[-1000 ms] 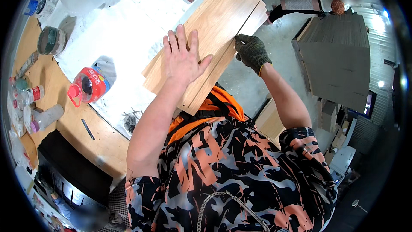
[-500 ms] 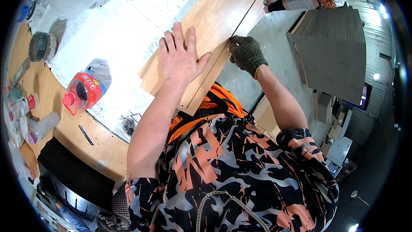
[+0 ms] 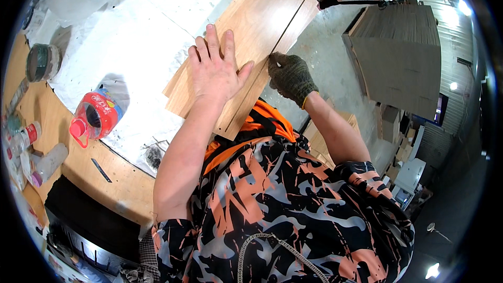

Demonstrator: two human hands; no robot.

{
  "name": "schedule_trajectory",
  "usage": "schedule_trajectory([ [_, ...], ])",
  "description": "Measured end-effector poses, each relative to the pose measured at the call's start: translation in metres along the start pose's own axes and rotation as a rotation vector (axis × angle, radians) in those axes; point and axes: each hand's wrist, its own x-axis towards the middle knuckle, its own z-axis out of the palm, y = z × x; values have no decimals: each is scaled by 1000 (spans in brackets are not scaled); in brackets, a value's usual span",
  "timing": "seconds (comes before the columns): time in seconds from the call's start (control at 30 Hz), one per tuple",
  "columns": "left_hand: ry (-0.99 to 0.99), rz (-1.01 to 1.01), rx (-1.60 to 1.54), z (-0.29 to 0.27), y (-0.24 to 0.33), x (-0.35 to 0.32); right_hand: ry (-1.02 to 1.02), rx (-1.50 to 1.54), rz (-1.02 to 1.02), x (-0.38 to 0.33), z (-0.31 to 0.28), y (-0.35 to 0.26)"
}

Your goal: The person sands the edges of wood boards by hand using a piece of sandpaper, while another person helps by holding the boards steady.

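The fingers (image 3: 212, 47) of the bare left hand (image 3: 216, 71) lie spread and flat on a light wooden board (image 3: 262, 18), pressing it down. The right hand (image 3: 290, 77), in a dark knit glove, has its fingers curled together at the board's right edge, beside a thin dark line running along its length; whether they pinch anything I cannot tell. The board rests tilted across a white-covered table (image 3: 136, 47), overhanging its edge toward the person. To the left stand a red plastic jug (image 3: 97, 115) and a round tin (image 3: 43, 62). Stacked grey panels (image 3: 403, 57) sit across the floor.
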Motion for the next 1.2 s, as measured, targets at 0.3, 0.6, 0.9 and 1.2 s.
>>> schedule_trajectory([
  [0.3,10,7,23,-3,1,0,153,-225,-325,-2,29,32],
  [0.6,48,17,26,-2,1,-2,40,-211,-346,-26,44,38],
  [0.9,48,10,15,0,0,-1,-56,133,19,-13,-10,16],
  [1.2,63,21,8,1,-2,1,-92,128,-10,6,-23,10],
])
